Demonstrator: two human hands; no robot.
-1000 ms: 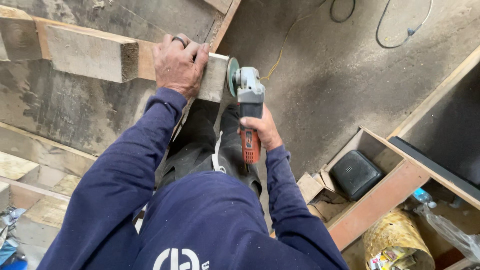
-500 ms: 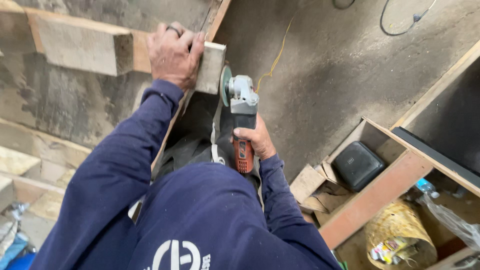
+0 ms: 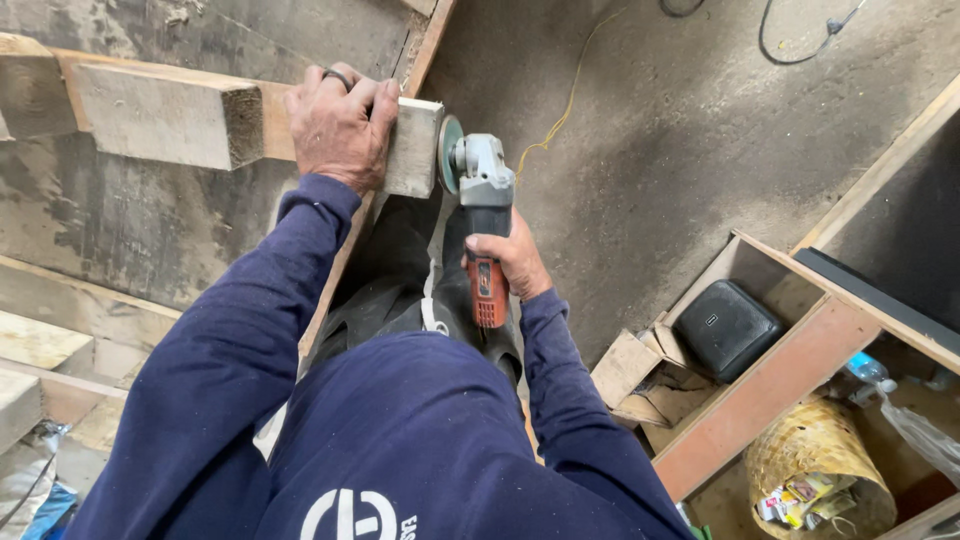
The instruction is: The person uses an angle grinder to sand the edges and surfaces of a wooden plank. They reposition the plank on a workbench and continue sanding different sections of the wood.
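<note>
**Grinder disc meets the end of a wooden block**

The left hand (image 3: pixel 338 125) lies flat over a short wooden block (image 3: pixel 412 148), its fingers (image 3: pixel 352 92) curled over the far edge and pressing it down onto the desk (image 3: pixel 130 215), a rough timber surface. The right hand (image 3: pixel 510 262) is wrapped tightly around the orange handle of an angle grinder (image 3: pixel 482 205), fingers fully closed on it. The grinder's disc (image 3: pixel 448 153) stands upright, touching or just beside the block's end face.

That end face looks pale and fairly even, so the grinding appears under way rather than just begun; how much remains cannot be told from this angle. A larger wooden beam (image 3: pixel 165 120) lies to the left. On the floor, a wooden crate (image 3: pixel 775 375) holds a black case (image 3: pixel 727 329), beside a woven basket (image 3: pixel 815 465).
</note>
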